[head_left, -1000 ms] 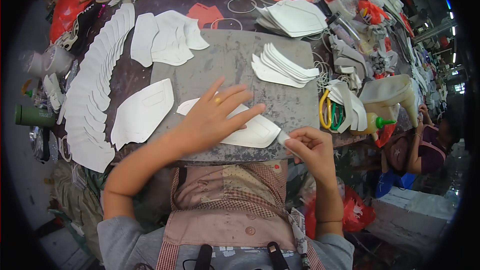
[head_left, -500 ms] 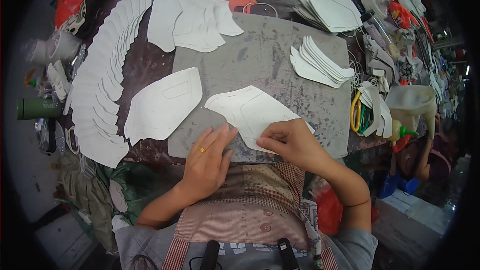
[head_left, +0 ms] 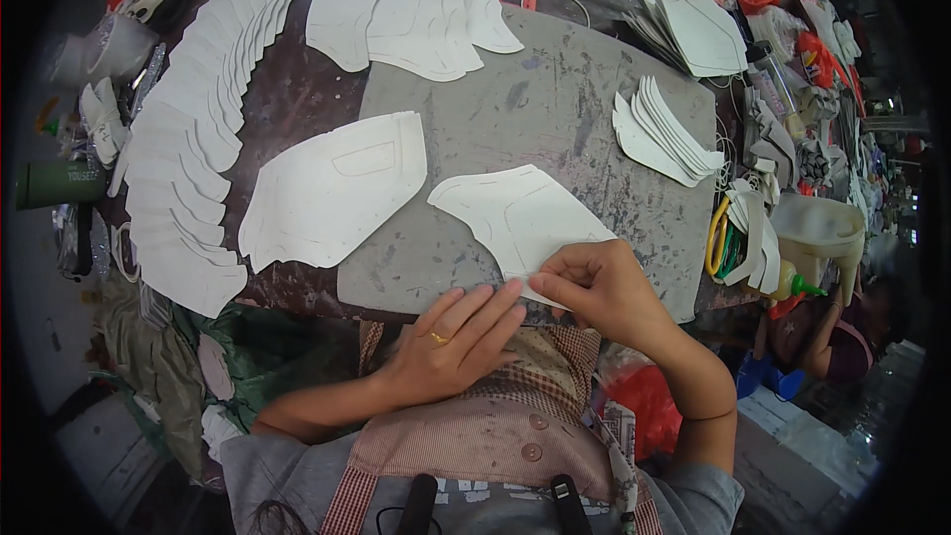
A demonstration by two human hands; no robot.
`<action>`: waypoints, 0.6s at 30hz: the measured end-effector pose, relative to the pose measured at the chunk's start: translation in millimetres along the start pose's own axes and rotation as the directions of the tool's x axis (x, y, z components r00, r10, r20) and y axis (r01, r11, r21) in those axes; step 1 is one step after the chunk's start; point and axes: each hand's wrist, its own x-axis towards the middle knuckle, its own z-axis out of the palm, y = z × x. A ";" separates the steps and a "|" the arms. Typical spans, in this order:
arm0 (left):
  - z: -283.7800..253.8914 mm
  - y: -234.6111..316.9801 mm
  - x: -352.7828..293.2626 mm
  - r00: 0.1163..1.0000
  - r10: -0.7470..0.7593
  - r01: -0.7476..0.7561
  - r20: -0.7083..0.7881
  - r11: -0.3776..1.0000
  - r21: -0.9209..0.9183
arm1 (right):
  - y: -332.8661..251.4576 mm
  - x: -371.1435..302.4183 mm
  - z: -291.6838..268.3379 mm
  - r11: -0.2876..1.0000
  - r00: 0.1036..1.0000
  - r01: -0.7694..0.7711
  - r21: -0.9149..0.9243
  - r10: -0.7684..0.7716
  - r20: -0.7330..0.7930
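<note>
A white cut piece (head_left: 525, 213), shaped like a shoe-upper panel and marked with thin lines, lies flat on the grey board (head_left: 540, 104). My right hand (head_left: 604, 287) rests over its near edge, thumb and fingers pinched together; whatever is between them, if anything, is hidden. Fingers stretched out, my left hand (head_left: 458, 339) lies at the board's near edge. Its fingertips reach the lower corner of the piece, close to my right thumb. Left of that sits a larger white panel (head_left: 337, 188) with a drawn outline, partly on the board.
A long fan of overlapping white pieces (head_left: 193, 163) runs down the left. More white panels (head_left: 421, 15) lie at the back, and a small fanned stack (head_left: 664, 134) at the right. Beyond are a squeeze bottle with green tip (head_left: 792, 282), a cream container (head_left: 817, 223) and a green cylinder (head_left: 61, 183).
My left hand has slid right and toward me, its fingertips now beside my right hand. The right hand stays pinched at the piece's near edge. The whole view has shifted slightly.
</note>
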 end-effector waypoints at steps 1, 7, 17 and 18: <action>0.8 0.7 0.9 0.999 -0.015 0.013 0.034 0.999 0.038 | -0.7 -0.2 -0.5 1.000 1.000 -0.006 -0.006 0.006 -0.001; 1.2 3.8 3.9 0.996 0.036 -0.054 0.077 0.968 0.245 | 9.7 -20.8 -8.9 0.870 0.899 0.404 -0.283 -0.434 -0.051; -3.6 5.9 16.6 0.991 0.046 -0.075 0.125 0.968 0.239 | 42.7 -46.0 -34.8 0.957 0.937 0.189 -0.221 -0.243 -0.252; -1.0 6.5 16.8 0.992 0.032 -0.061 0.122 0.968 0.243 | 46.6 -44.0 -35.5 0.947 0.932 0.214 -0.238 -0.271 -0.239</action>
